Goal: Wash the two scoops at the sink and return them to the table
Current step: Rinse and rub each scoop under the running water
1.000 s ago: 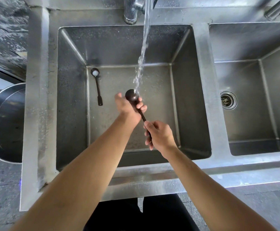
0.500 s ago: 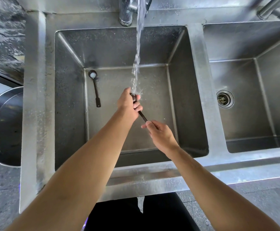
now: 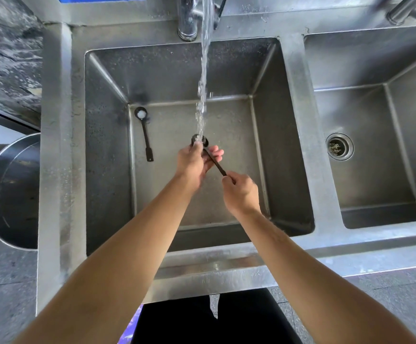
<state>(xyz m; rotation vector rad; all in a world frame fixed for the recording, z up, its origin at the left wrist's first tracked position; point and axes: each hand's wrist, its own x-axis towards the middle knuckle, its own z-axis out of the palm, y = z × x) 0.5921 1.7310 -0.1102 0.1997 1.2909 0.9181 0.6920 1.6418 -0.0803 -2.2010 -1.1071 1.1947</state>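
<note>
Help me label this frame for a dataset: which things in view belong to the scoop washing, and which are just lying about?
In the job:
- held scoop, right hand on the handle, left hand at the bowl
- second scoop on the basin floor
- running water
- tap
- left basin

Just there:
- right basin with drain
- round metal tub

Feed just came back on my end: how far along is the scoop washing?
Nothing looks finished yet. In hand: the right hand holds one scoop by its handle under the running water while the left hand rubs its bowl. Left: the second scoop lies on the basin floor with white residue in it, then both go to the table.
</note>
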